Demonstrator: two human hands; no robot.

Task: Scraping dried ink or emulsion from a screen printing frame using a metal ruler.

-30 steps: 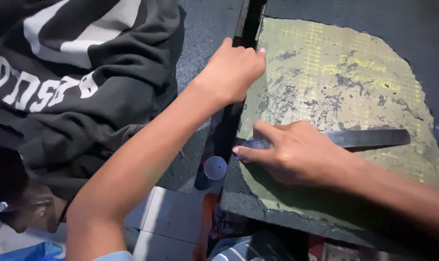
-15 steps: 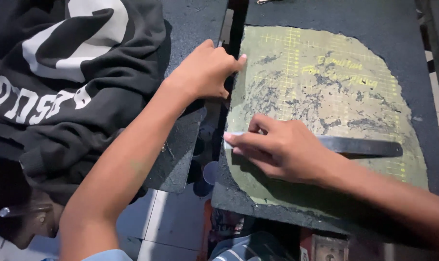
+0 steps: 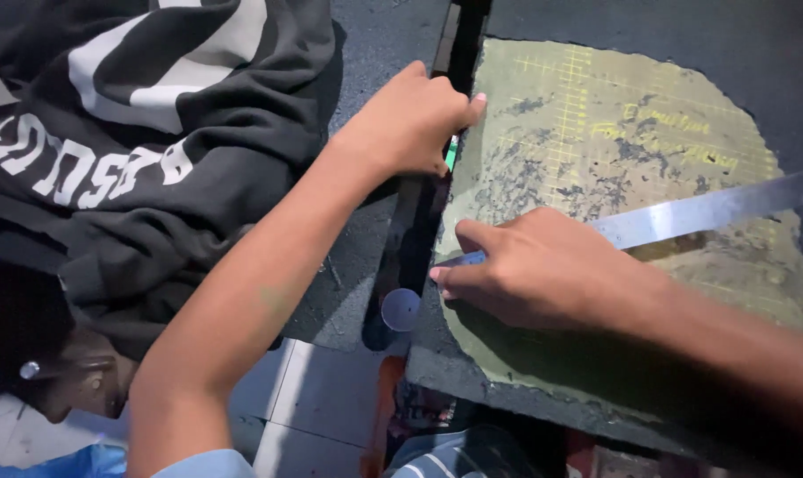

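Nearest us, our right hand (image 3: 534,270) lies knuckles-up on the worn green cutting mat (image 3: 596,133), its fingers curled and pressing down the near end of a metal ruler (image 3: 702,212), which runs off to the right and slightly away across the mat; our forearm comes in from the lower right. Farther off and to the left, our left hand (image 3: 410,119) reaches from the lower left, its arm long across the view, with the fingers bent over the mat's left edge at the dark gap (image 3: 459,53) between the two dark work surfaces. We see a sliver of something green (image 3: 452,152) under that hand, but we cannot tell what it is, nor whether the hand grips it or only rests there. The ruler's near tip is hidden beneath our right fingers, and its far end is cut off at the frame's right edge. A small pale round disc (image 3: 401,310) sits low in the gap, just beside our right fingertips. On the left, a black sweatshirt with white lettering (image 3: 145,133) lies bunched on the dark surface (image 3: 375,35); pale floor tiles (image 3: 317,398) show below.
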